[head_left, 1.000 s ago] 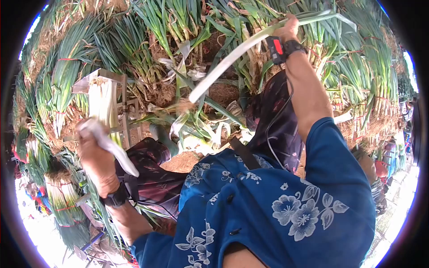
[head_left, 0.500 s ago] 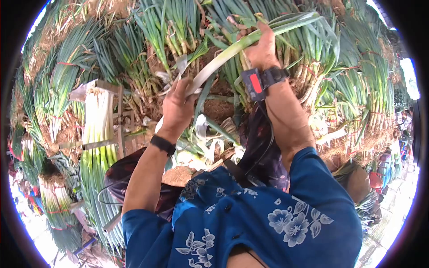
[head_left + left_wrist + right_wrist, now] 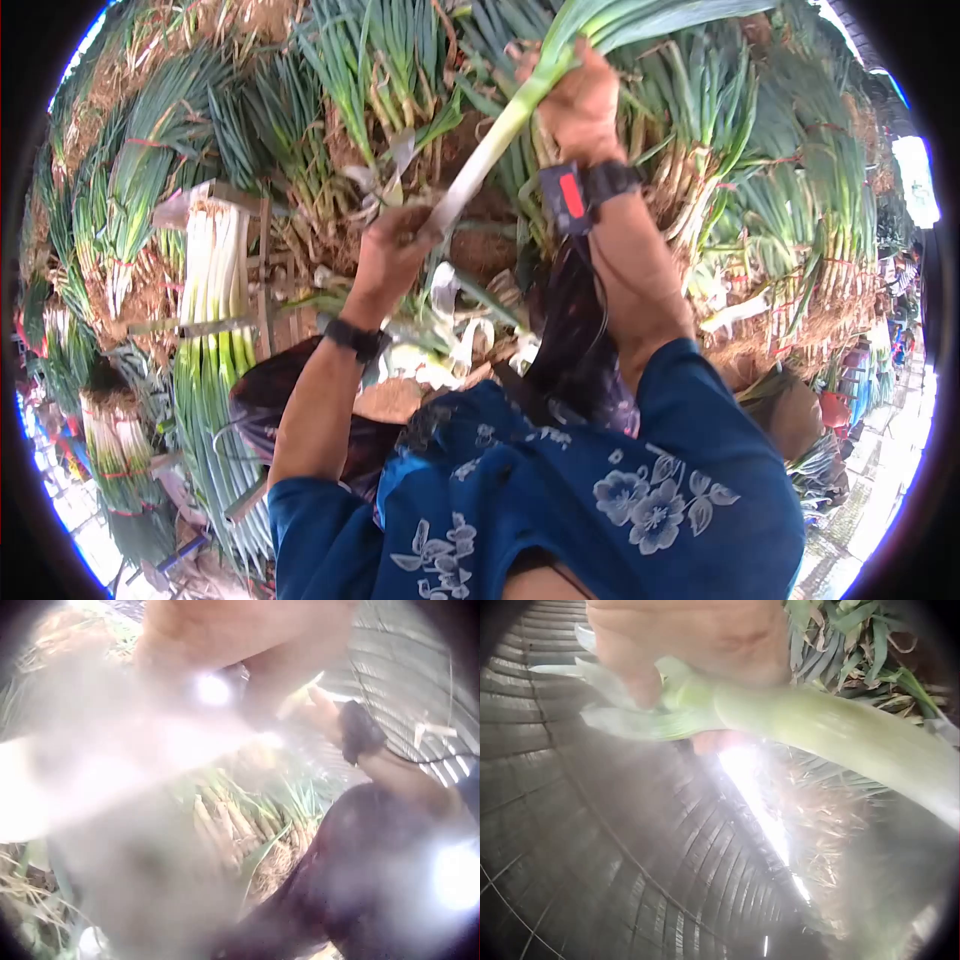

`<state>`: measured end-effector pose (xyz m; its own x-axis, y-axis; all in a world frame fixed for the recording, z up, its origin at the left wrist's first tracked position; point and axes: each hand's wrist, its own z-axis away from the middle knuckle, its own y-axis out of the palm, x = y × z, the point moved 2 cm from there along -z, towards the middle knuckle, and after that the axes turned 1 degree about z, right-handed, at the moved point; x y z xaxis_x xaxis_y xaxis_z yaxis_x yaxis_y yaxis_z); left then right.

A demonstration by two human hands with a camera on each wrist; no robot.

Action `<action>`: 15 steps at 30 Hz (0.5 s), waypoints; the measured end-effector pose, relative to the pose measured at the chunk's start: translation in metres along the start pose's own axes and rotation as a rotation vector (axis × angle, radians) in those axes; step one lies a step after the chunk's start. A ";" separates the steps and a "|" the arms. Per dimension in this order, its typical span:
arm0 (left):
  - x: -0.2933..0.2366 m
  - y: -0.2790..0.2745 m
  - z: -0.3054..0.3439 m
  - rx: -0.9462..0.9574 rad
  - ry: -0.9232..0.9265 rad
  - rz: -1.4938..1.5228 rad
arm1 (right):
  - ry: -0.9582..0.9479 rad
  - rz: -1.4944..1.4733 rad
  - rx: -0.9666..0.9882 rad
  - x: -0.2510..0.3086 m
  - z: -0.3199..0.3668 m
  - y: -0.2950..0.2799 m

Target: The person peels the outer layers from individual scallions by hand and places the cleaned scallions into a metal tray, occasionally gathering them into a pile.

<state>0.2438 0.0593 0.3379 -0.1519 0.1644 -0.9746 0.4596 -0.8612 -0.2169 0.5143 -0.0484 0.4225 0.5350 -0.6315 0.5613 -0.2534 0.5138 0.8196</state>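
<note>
A long leek (image 3: 497, 138), white at its lower end and green above, slants across the front of the body in the head view. My right hand (image 3: 585, 105) grips it where the white turns green; its leaves spread out beyond the hand. In the right wrist view, fingers wrap round the pale green stalk (image 3: 817, 724). My left hand (image 3: 392, 252) holds the white lower end, fingers curled at it. The left wrist view is hazy, with the left hand (image 3: 225, 630) at the top over a glaring white stalk.
Peeled white leeks (image 3: 215, 265) lie together on a small wooden rack (image 3: 266, 270) at the left. Tied bundles of unpeeled leeks (image 3: 130, 210) stand all around. Peelings (image 3: 455, 335) litter the ground between the knees, beside a brown mound (image 3: 390, 400).
My left hand has come from the left knee, where it held a white strip of peel, to the leek's white end. The right hand has shifted left, and the leek now slants more steeply.
</note>
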 end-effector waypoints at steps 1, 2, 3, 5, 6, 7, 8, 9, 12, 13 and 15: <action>-0.009 -0.001 0.001 -0.055 0.057 -0.241 | 0.034 -0.037 0.034 -0.003 -0.003 -0.006; -0.007 0.002 0.002 -0.055 0.077 -0.209 | 0.062 -0.043 0.104 -0.003 -0.010 -0.017; -0.005 0.001 0.001 -0.057 0.109 -0.176 | 0.082 -0.047 0.183 -0.003 -0.013 -0.021; -0.008 -0.001 -0.001 0.056 0.058 -0.132 | -0.067 0.027 0.008 -0.007 0.009 0.005; -0.009 0.000 -0.003 0.115 0.037 -0.105 | -0.073 0.026 0.004 -0.008 0.007 0.005; -0.009 0.000 -0.004 0.149 0.003 -0.072 | -0.080 0.027 -0.002 -0.008 0.006 0.005; -0.008 0.000 -0.005 0.183 -0.031 -0.040 | -0.067 0.055 -0.051 -0.009 0.005 0.003; -0.007 0.000 -0.005 0.214 -0.062 -0.010 | -0.057 0.040 -0.003 -0.010 0.002 -0.001; -0.008 0.001 -0.003 0.226 -0.136 0.027 | -0.036 0.017 0.083 -0.012 -0.005 -0.009; -0.010 0.001 -0.002 0.241 -0.185 0.048 | -0.049 0.020 0.096 -0.012 -0.004 -0.008; -0.023 0.002 0.002 0.253 -0.244 0.086 | -0.075 0.026 0.125 -0.013 -0.001 -0.006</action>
<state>0.2469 0.0525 0.3601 -0.3409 -0.0068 -0.9401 0.2528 -0.9638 -0.0847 0.5095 -0.0423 0.4101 0.4662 -0.6627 0.5860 -0.3679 0.4572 0.8097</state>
